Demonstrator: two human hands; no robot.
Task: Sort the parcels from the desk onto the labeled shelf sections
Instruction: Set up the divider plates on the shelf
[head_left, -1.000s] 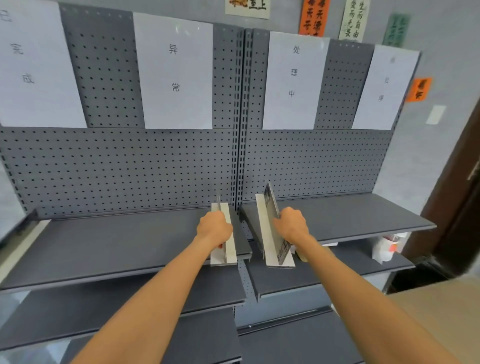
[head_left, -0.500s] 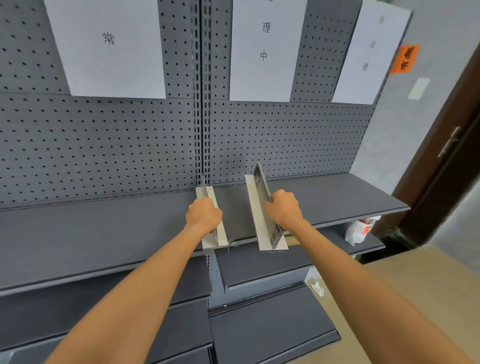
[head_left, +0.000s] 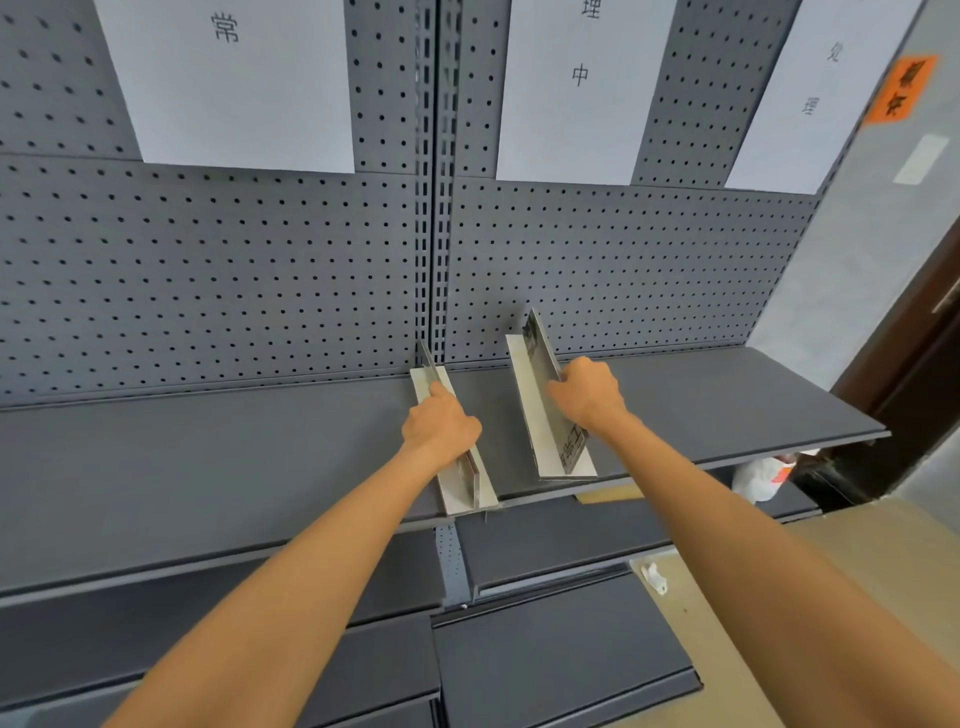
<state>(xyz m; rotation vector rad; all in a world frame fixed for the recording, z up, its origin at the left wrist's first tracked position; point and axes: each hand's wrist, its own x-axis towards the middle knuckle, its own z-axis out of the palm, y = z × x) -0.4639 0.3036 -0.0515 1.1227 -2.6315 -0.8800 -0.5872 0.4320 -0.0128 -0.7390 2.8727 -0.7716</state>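
Note:
Two thin flat parcels stand on edge on the top grey shelf (head_left: 208, 467), each on a pale card base. My left hand (head_left: 440, 427) grips the left parcel (head_left: 470, 480) near the joint between the two shelf bays. My right hand (head_left: 587, 389) grips the upper edge of the right parcel (head_left: 543, 395), which has dark print on its face and leans slightly. White paper labels (head_left: 234, 88) hang on the pegboard above each section.
Lower grey shelves (head_left: 561, 654) jut out below. A white bag with red print (head_left: 763, 475) sits under the right shelf end. A dark door frame (head_left: 914, 353) stands at the right, with tan floor (head_left: 779, 597) below it.
The view has shifted down and right, so the shelf looks nearer. Both hands keep their hold on the upright parcels, which stay in nearly the same places on the shelf.

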